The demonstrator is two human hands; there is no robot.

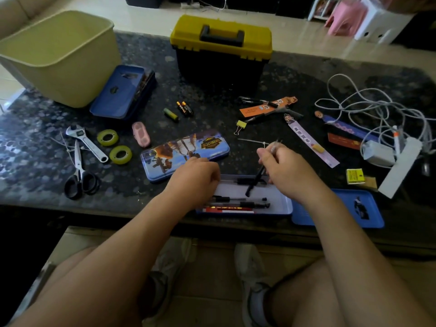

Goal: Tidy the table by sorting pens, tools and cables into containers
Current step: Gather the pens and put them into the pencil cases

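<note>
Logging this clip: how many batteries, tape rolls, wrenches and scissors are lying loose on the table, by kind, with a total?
Batteries: 3
Tape rolls: 2
Wrench: 1
Scissors: 1
Total: 7

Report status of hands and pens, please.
Right hand grips black pen over open pencil tin. Left hand on tin's left end, grip unclear. Path clear.

The dark speckled bench (pixel 207 119) is carrying a toolbox (pixel 221 55), a green bin (pixel 59 57), scissors (pixel 79 171), a wrench (pixel 86 142), batteries (pixel 185 108) and tangled cables (pixel 377 109).
</note>
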